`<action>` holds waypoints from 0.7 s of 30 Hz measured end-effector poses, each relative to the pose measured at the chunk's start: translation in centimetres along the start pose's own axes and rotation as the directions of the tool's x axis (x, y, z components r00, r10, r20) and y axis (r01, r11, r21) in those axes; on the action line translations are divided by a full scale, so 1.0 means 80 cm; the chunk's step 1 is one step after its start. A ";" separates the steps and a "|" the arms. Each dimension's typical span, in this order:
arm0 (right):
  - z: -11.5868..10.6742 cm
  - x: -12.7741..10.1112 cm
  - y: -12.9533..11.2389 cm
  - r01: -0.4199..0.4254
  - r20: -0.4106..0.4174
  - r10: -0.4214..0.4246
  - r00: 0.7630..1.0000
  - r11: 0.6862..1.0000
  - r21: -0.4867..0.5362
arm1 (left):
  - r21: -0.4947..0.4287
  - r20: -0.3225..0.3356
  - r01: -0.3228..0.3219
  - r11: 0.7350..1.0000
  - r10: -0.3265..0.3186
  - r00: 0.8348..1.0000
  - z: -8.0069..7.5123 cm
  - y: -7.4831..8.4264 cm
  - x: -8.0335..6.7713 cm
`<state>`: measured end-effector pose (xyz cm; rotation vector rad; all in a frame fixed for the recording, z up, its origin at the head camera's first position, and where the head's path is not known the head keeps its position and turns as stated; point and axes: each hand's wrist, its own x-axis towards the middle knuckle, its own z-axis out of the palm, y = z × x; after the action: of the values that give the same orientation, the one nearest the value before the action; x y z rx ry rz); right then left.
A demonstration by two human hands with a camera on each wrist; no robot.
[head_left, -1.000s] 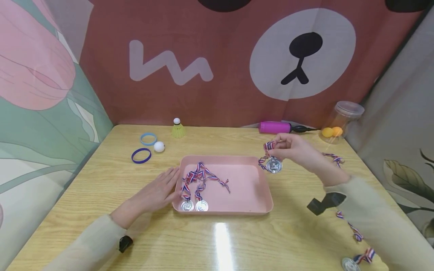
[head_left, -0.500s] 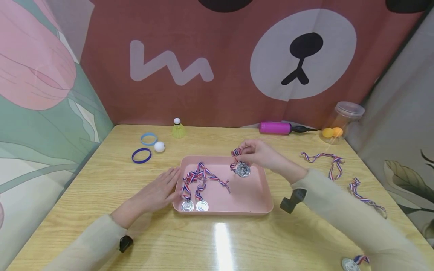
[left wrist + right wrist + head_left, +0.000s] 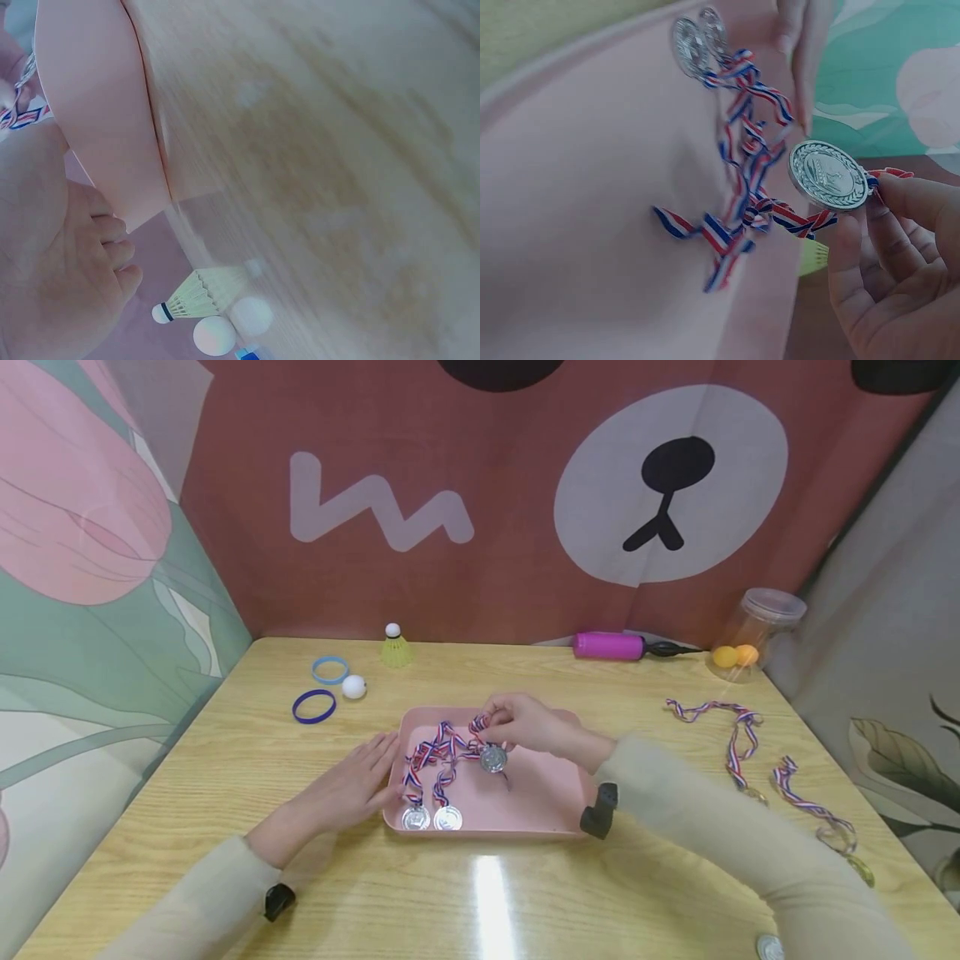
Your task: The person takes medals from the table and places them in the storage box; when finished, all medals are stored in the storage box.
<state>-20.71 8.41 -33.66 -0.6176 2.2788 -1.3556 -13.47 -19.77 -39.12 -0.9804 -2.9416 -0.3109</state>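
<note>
My right hand pinches the striped ribbon of a silver medal over the middle of the pink tray. In the right wrist view the medal hangs beside the fingertips, its ribbon trailing toward the tray. Two more silver medals lie at the tray's near left, their red, white and blue ribbons tangled behind them. Against the tray's left wall rests my left hand, fingers straight. The left wrist view shows that hand along the tray's outer side.
Medals with striped ribbons lie on the right of the table, and a silver one is partly behind the right sleeve. Behind are a shuttlecock, white ball, two wristbands, magenta pump and a jar with orange balls.
My right hand has carried the silver medal leftward from beyond the tray's right edge to over its middle. The left hand has stayed at the tray's left side.
</note>
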 end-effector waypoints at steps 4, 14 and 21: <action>0.016 -0.001 0.009 -0.033 0.040 0.032 0.999 0.999 0.020 | -0.007 0.002 0.003 1.000 -0.003 1.000 0.000 0.001 0.000; 0.042 -0.009 0.033 -0.099 0.109 0.093 0.990 0.993 0.059 | -0.012 0.022 0.015 1.000 -0.015 1.000 -0.001 0.001 0.000; 0.055 -0.010 0.042 -0.146 0.130 0.136 0.982 0.987 0.073 | -0.012 0.024 0.025 1.000 -0.025 0.999 -0.001 0.002 0.001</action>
<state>-18.15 7.23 -38.48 -0.4894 2.1140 -1.2978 -13.43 -19.65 -39.04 -0.9564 -2.9784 -0.3202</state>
